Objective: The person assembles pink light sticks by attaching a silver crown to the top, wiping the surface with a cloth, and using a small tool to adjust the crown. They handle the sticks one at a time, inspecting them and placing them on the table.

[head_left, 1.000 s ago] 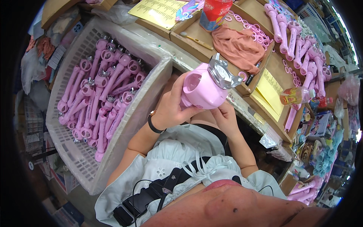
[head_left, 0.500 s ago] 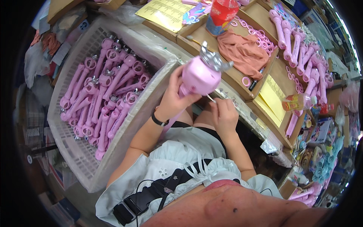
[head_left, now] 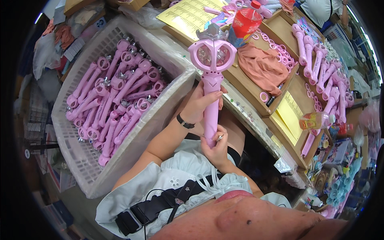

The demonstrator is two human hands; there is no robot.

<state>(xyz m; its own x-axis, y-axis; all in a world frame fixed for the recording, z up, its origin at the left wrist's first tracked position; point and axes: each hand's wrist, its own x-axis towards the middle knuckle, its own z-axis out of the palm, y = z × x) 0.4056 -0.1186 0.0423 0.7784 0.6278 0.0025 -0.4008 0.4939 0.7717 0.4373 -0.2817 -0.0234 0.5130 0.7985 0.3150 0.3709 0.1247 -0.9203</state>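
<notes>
The left hand (head_left: 197, 105) wraps the upper handle of a pink toy wand (head_left: 212, 83) held upright, its silver crown (head_left: 212, 33) topping a round head with 2 clear windows. The right hand (head_left: 217, 149) has its thumb and fingers on the wand's lower end; a thin metallic piece (head_left: 219, 137) shows there, too small to identify. A black wristband (head_left: 185, 121) circles the left wrist. To the left, a white slatted plastic crate (head_left: 134, 150) holds many similar crowned wands (head_left: 109, 94). To the right, cardboard trays (head_left: 256, 99) bear a crumpled salmon cloth (head_left: 263, 69), pink rings (head_left: 283, 56) and a red-capped bottle (head_left: 245, 23).
</notes>
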